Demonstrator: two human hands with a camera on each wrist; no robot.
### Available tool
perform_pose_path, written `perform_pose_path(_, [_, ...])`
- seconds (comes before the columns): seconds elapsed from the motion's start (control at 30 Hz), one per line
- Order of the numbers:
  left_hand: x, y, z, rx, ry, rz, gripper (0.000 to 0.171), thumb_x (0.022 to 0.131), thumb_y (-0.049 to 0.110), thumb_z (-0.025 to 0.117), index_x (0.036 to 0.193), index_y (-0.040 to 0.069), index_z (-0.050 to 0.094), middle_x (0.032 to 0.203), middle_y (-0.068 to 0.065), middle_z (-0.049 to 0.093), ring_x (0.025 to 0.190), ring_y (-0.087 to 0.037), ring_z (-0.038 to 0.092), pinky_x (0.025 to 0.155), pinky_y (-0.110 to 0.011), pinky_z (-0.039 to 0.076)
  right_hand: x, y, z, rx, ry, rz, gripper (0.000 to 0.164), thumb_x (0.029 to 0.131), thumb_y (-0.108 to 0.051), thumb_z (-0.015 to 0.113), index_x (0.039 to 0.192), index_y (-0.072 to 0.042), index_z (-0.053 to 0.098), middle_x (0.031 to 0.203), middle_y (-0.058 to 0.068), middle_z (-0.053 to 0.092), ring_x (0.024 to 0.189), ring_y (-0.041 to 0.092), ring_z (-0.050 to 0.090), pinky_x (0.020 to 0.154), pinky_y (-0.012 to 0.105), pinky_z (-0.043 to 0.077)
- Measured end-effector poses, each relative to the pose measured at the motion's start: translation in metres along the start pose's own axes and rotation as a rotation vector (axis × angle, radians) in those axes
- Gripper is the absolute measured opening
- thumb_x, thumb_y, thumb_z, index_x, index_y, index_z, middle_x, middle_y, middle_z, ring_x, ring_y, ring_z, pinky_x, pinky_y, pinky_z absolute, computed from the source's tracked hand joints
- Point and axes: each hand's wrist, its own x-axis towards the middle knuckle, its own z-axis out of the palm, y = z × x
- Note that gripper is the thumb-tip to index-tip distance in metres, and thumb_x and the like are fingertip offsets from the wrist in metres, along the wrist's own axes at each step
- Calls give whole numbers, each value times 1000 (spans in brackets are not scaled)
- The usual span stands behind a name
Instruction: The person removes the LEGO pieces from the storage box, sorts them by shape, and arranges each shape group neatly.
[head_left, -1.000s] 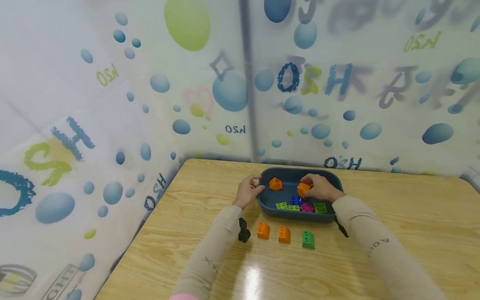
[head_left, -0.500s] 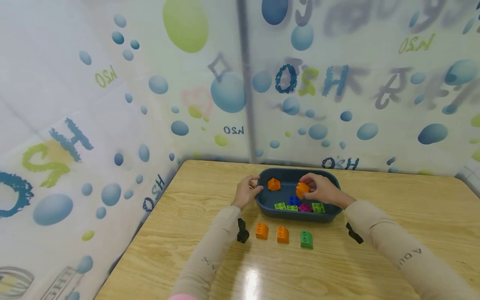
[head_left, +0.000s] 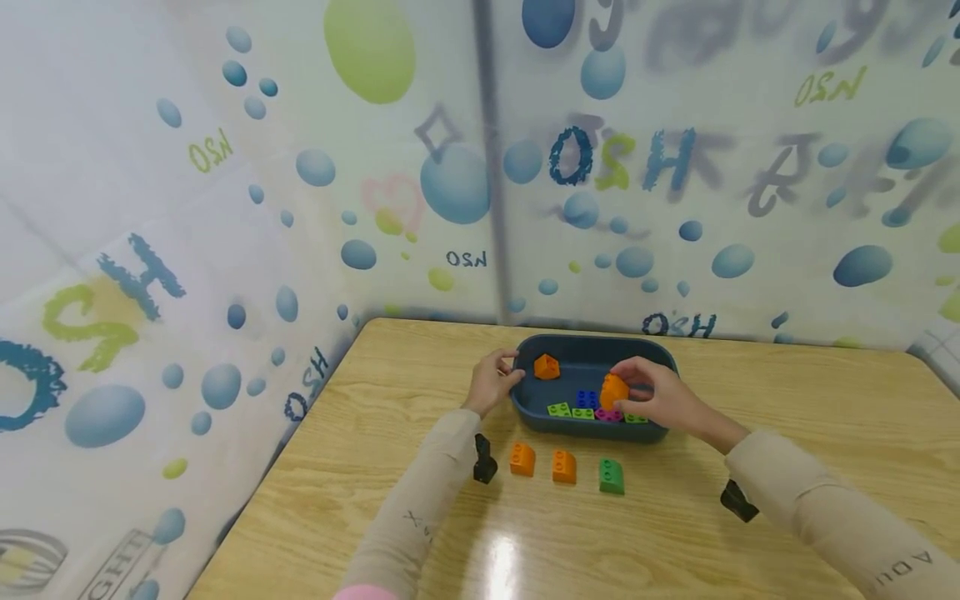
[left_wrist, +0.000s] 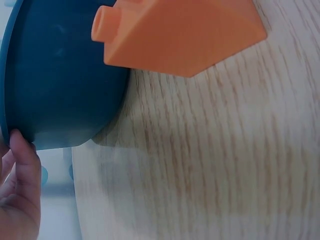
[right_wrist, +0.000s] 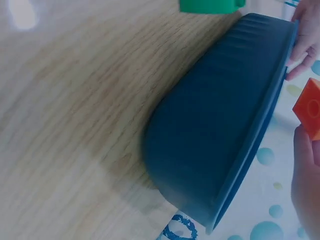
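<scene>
My left hand holds the left end of a dark blue plastic tub, thumb and forefinger at its rim. In the left wrist view, a finger meets the rim. Over the tub's right part my right hand pinches an orange building block between thumb and fingers, above the other blocks. Another orange block lies inside at the left. Along the tub's front are a blue block, light green blocks and a magenta block, partly covered by the right hand's block.
In front of the tub, two curved-top orange blocks and a green block stand in a row on the wooden table. Black wrist camera mounts hang below the sleeves. A patterned wall covering rises behind the table.
My right hand has drawn back to the right and toward me, with the orange block turned and moved slightly right over the tub. The left hand stays at the rim.
</scene>
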Motion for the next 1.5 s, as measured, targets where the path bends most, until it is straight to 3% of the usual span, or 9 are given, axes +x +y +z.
perform_pose_path(0.27, [0, 0, 0, -5, 2, 9, 33, 81, 5, 63, 113, 1, 57, 73, -6, 50, 62, -14, 47, 47, -22, 46, -28, -7, -8, 113, 10, -14, 38, 80, -2, 63, 111, 12, 45, 107, 25, 51, 91, 4, 54, 77, 23, 48])
perform_pose_path(0.57, [-1, 2, 0, -33, -9, 6, 34, 82, 4, 62, 115, 0, 56, 73, -6, 48, 59, -13, 47, 49, -27, 49, -60, 3, -6, 165, -86, -92, 37, 80, 2, 61, 108, 16, 43, 102, 21, 52, 90, 3, 55, 75, 17, 47])
perform_pose_path(0.8, [0, -1, 0, 24, 8, 21, 32, 81, 6, 63, 113, 1, 58, 75, -8, 51, 65, -15, 48, 49, -22, 45, -77, 19, 5, 199, -113, -58, 37, 80, 2, 61, 107, 17, 42, 103, 21, 50, 90, 3, 54, 76, 17, 47])
perform_pose_path(1.13, [-1, 1, 0, 13, 3, 22, 32, 82, 5, 63, 113, 0, 57, 74, -9, 50, 63, -15, 47, 48, -22, 45, -88, 39, 10, 72, -87, 59, 41, 74, -5, 69, 104, 12, 48, 104, 25, 51, 89, -5, 50, 76, 30, 49])
perform_pose_path(1.5, [-2, 1, 0, 1, -3, 15, 33, 82, 5, 62, 114, 0, 57, 75, -8, 49, 60, -14, 47, 47, -22, 47, -95, 49, 10, 0, -78, 37, 37, 71, -4, 71, 99, 6, 49, 100, 21, 53, 87, -3, 52, 73, 27, 50])
